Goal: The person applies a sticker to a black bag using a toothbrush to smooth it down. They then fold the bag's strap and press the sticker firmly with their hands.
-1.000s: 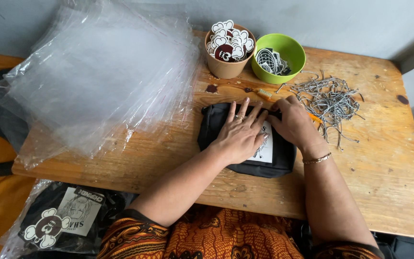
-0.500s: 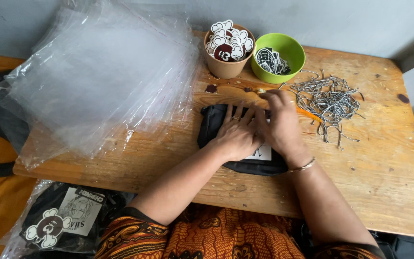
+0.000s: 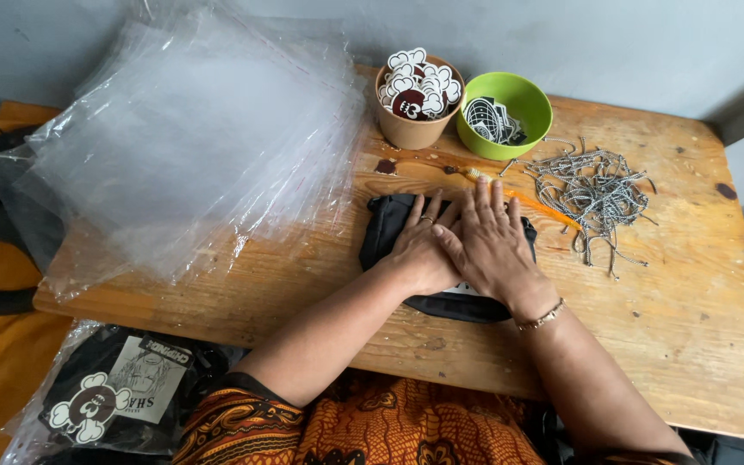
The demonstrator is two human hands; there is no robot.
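While flat, left hand [image 3: 419, 245] | right hand [image 3: 488, 245] | press black garment [image 3: 385, 228]

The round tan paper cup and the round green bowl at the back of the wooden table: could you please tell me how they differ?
The tan paper cup is taller and narrower; the green bowl is wider and shallower. The cup is heaped above its rim with white-edged cut-out stickers; the bowl holds a smaller pile of dark-and-white pieces below its rim. Both stand upright, side by side, beyond the person's hands.
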